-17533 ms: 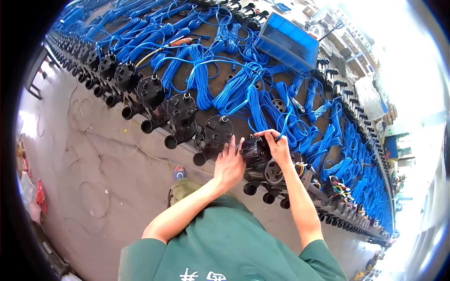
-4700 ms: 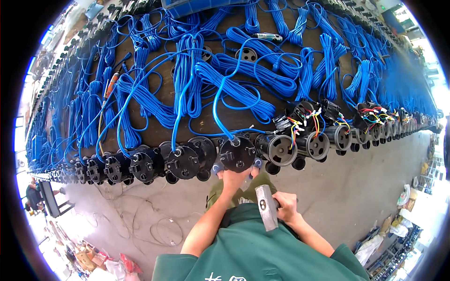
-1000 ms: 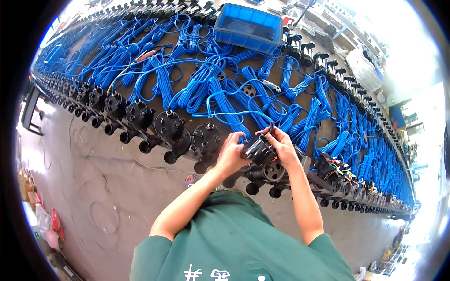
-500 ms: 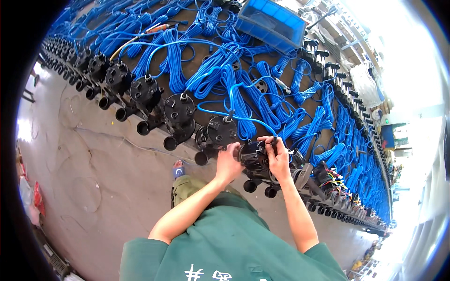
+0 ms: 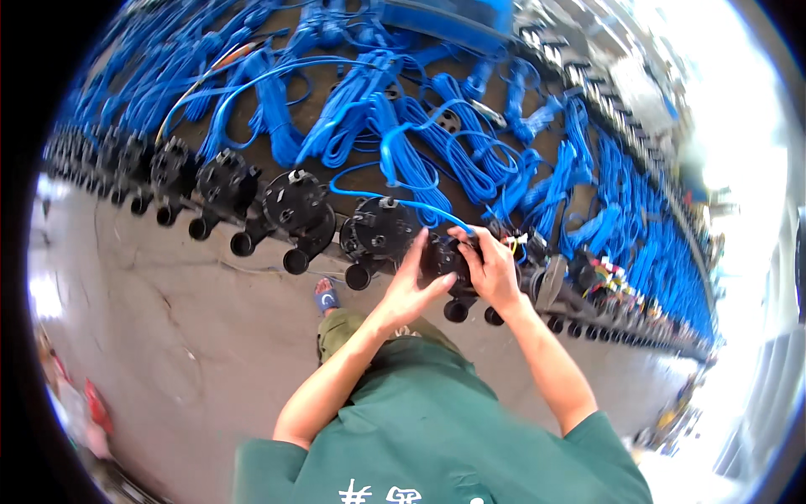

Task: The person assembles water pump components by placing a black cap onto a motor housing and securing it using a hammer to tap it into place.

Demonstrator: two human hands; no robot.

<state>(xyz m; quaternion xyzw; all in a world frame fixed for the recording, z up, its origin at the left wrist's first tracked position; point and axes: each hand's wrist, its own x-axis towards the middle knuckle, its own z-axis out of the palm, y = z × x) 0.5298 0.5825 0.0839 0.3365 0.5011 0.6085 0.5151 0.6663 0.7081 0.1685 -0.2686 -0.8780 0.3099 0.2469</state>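
A black round pump-like housing (image 5: 447, 259) with short pipe stubs stands at the table's near edge between my hands. Fingers apart and straightened, my left hand (image 5: 409, 290) rests at its left side, the thumb reaching across its front. My right hand (image 5: 494, 267) is closed around its upper right part, fingertips where a blue cable (image 5: 437, 209) meets it. Just left sits a similar black housing (image 5: 379, 228) with a round, flat cap. Part of the housing between my hands is hidden by my fingers, and the picture is somewhat blurred.
Similar black housings (image 5: 294, 202) line the near edge to the left. Coiled blue cables (image 5: 420, 172) cover the table, with a blue bin (image 5: 449, 23) at the back. Open units with coloured wires (image 5: 609, 273) stand to the right. The grey floor (image 5: 210, 336) lies below.
My left hand's fingers have straightened and spread from their hold at the housing's side. My right hand stays on its upper right part. The whole view has shifted slightly.
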